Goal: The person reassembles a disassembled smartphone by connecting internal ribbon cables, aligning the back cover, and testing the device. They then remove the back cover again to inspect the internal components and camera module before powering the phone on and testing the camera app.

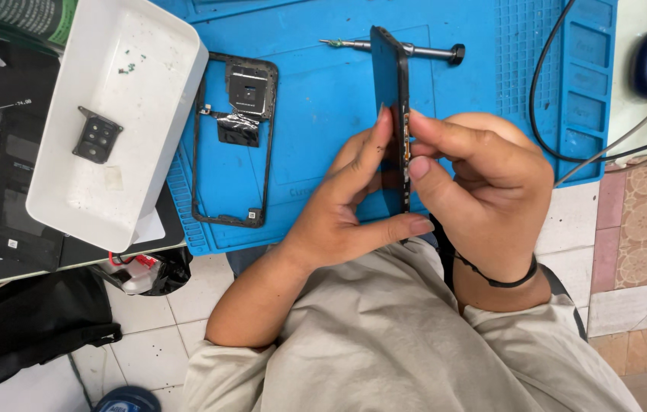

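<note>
While both hands (415, 183) pinch it, slim black phone (390, 91) stands edgewise.

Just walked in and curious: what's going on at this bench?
A person holds a black opened smartphone on edge above a blue silicone work mat, left hand steadying it, right hand pinching its edge. A black phone frame and a metal screwdriver lie on the mat; a white plastic tray holds a black camera cover.

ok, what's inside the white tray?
In the white tray: a dark camera-lens bezel near the middle, and a few tiny parts, probably screws, toward the far end. Nothing covers the tray floor; whatever lies under the tray is hidden.
</note>
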